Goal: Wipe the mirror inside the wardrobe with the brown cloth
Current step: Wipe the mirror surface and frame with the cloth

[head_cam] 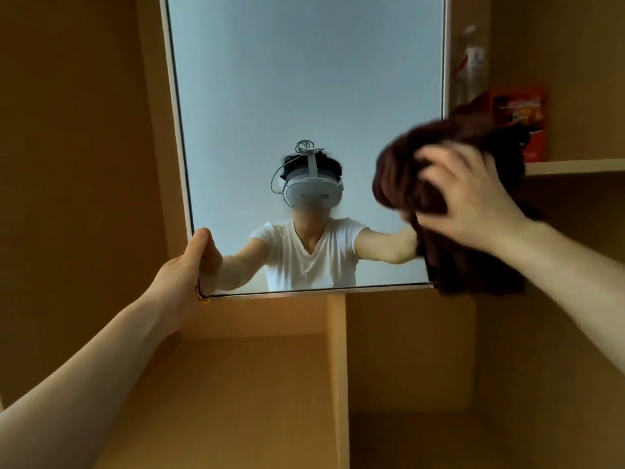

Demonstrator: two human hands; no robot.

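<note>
Left hand (182, 269) grips mirror (304, 79) | right hand (473, 204) clutches brown cloth (399, 177) | tan wardrobe shelf (575, 165)

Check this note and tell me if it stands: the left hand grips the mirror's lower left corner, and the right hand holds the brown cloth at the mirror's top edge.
Not quite. The head view shows the right hand holding the brown cloth at the mirror's lower right edge, not its top edge. The left hand does grip the lower left corner.
</note>
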